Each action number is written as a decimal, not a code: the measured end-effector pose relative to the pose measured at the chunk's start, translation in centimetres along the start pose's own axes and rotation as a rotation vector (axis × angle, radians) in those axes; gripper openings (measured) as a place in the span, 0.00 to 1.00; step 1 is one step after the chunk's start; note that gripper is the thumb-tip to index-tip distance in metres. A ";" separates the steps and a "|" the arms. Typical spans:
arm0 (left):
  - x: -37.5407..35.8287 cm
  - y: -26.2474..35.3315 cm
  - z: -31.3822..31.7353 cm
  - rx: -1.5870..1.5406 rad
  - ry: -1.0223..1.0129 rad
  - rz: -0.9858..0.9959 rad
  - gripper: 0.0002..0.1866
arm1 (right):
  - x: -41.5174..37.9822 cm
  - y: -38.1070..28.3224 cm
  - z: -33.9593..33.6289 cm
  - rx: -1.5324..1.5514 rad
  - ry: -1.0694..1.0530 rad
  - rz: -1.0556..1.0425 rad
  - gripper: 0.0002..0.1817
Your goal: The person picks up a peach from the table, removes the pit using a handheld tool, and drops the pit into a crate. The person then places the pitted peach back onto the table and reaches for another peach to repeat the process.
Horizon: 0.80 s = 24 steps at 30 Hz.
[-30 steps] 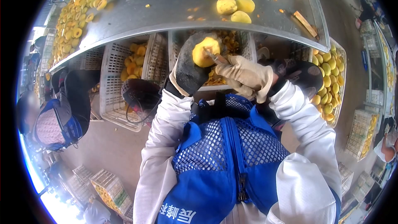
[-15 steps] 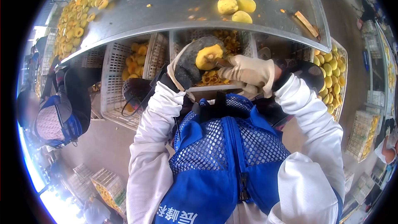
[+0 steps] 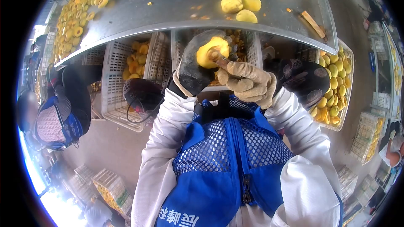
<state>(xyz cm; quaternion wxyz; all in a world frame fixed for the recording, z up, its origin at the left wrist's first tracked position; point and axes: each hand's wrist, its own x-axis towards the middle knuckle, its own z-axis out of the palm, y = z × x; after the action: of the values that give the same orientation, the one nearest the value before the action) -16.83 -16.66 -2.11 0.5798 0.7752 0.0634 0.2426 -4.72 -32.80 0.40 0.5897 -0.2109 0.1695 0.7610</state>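
My left hand (image 3: 194,65), in a dark glove with a pale cuff, is closed around a yellow fruit half (image 3: 213,52) above a crate of fruit scraps. My right hand (image 3: 249,81), in a beige glove, is wrapped round the handle of a small tool (image 3: 219,60). The tool's tip rests at the fruit's brown centre. On the metal table (image 3: 176,4) in front lie several yellow fruit pieces (image 3: 232,4).
A crate of yellow fruit (image 3: 336,80) stands on the right, a white crate (image 3: 122,73) on the left. A wooden piece (image 3: 312,23) lies near the table's right corner. Fruit pieces (image 3: 75,14) are heaped at the far left, where a person (image 3: 57,117) sits.
The fruit in my left hand has turned, its cut face now showing. My right hand has rolled over and moved down slightly, the tool's tip now in the fruit's centre.
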 end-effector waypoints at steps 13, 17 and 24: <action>-1.3 -1.5 0.4 0.251 -0.014 0.117 0.28 | 1.3 -1.8 -1.0 -1.075 -0.172 -0.184 0.19; -1.8 -2.3 0.1 0.333 -0.116 0.126 0.27 | -0.4 -3.0 1.0 -1.686 0.259 0.027 0.22; -2.3 -2.9 0.0 0.199 -0.138 0.109 0.29 | 0.1 -3.2 0.2 -2.212 0.232 -0.176 0.23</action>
<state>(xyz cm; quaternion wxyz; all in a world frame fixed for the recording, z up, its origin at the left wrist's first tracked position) -18.32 -16.64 -5.57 0.4889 0.8461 0.0047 0.2122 -1.71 -31.83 0.46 0.1098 -0.7008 -0.5630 0.4241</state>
